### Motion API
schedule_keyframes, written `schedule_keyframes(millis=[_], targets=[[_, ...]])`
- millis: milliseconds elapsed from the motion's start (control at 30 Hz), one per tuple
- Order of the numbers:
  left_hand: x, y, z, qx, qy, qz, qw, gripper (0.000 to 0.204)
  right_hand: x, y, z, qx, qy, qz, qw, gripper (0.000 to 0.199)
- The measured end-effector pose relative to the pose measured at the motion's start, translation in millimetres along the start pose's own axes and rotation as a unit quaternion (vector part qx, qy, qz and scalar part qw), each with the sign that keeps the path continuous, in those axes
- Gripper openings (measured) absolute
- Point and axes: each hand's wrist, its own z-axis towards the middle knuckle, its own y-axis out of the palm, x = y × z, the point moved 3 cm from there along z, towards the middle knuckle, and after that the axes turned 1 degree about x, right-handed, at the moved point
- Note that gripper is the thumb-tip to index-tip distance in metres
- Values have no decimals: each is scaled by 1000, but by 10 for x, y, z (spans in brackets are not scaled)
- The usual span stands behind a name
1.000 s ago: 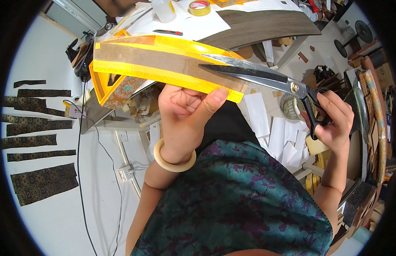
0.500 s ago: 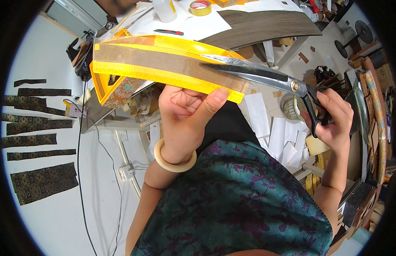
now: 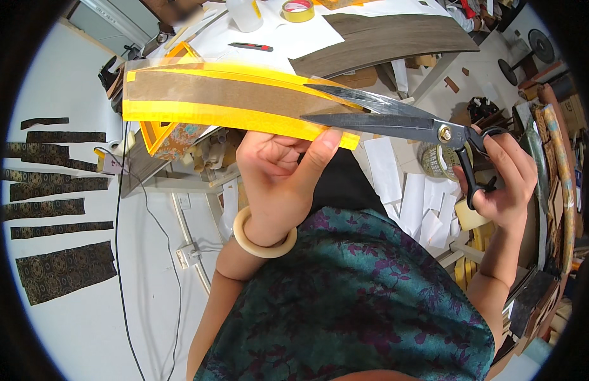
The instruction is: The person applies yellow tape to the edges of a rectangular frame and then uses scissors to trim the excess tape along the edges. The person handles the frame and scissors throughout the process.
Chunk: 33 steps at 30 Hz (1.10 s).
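Note:
My left hand [image 3: 285,165] pinches a long strip [image 3: 212,92] near its right end, thumb on the front face and fingers curled behind. The strip has a brown middle band with bright yellow fabric along both long edges, and a clear film shows above its upper left edge. In my right hand [image 3: 507,174] are large scissors [image 3: 396,124] with black handles, fingers and thumb through the loops. The blades are spread and point left, both lying across the strip's right part. One is near the upper yellow edge, the other just above my left thumb.
A red-and-black utility knife [image 3: 251,46], a tape roll [image 3: 298,10] and a white bottle [image 3: 245,16] lie on the far table. Dark patterned fabric pieces [image 3: 66,273] hang at left. White paper sheets [image 3: 412,206] and a mesh basket [image 3: 436,159] are below, right.
The scissor blades have spread wider, and my right hand has shifted slightly right and down. The strip's left end has moved left and tilts less.

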Motion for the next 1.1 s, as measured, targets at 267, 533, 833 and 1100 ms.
schedule_keyframes(millis=[267, 533, 833, 1100], targets=[[39, -23, -27, 18, 23, 51, 998, 25, -123, 31, 18, 7, 50, 10, 999, 51], [61, 3, -48, 23, 35, 57, 998, 30, -95, 9, 17, -48, 113, 3, 992, 68], [161, -62, 36, 70, 31, 48, 996, 38, 188, 125, -42, -23, 206, 54, 977, 68], [163, -124, 57, 78, -36, 32, 996, 44, 182, 390, -30, -2, 173, 113, 978, 59]])
